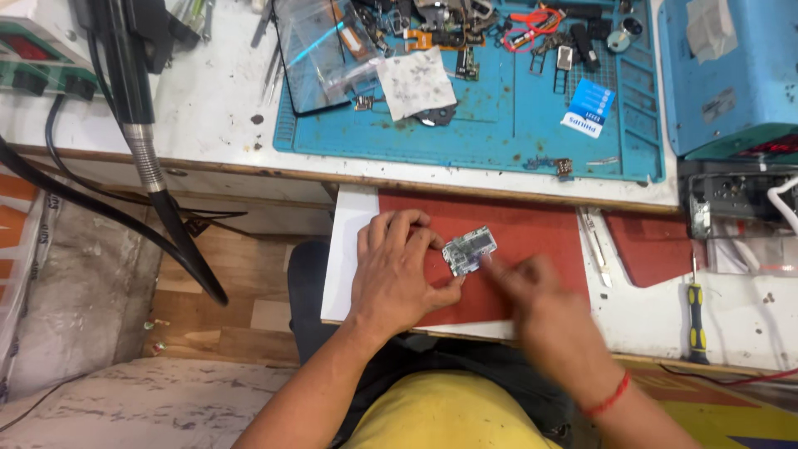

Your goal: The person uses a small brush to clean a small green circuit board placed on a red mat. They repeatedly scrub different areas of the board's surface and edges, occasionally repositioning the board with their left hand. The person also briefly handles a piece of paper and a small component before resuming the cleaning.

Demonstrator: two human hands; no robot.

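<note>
A small silver-grey circuit board (pixel 469 251) lies on a red mat (pixel 532 241) on a pull-out white shelf. My left hand (pixel 397 268) rests on the mat with fingertips and thumb pinching the board's left edge. My right hand (pixel 540 303) is blurred, its fingertips just right of and below the board, touching or nearly touching it; I cannot tell whether it holds anything. A red thread band circles my right wrist.
A blue work mat (pixel 499 125) on the bench above carries phone parts, a glass panel (pixel 314 50), a stained white cloth (pixel 416 81) and a blue card (pixel 584 108). A yellow-handled screwdriver (pixel 697 320) and tweezers (pixel 595 245) lie right. A black hose (pixel 141 141) hangs left.
</note>
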